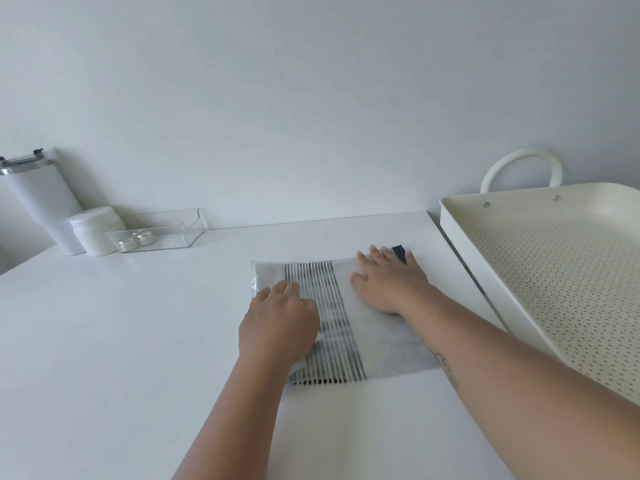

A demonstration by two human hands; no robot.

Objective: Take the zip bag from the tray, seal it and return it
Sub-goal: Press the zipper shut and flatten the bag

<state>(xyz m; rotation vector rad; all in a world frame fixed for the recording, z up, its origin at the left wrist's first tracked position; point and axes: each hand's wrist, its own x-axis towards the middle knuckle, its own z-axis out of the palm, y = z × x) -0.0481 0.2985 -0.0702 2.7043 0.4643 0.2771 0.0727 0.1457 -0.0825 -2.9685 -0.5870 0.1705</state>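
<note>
A frosted zip bag (332, 306) with a black-and-white striped cloth inside lies flat on the white table, left of the tray. My left hand (277, 320) rests on the bag's left part, fingers curled down onto it. My right hand (388, 282) lies flat on the bag's far right corner, fingers spread along the top edge near a dark slider tab (399, 252). Whether the zip is closed there is hidden by my fingers. The cream perforated tray (460, 216) with a loop handle stands at the right.
A white tumbler (38, 199), a white jar (93, 230) and a clear plastic box (162, 233) holding two small objects stand at the far left by the wall. The white table (121, 341) stretches left and toward me.
</note>
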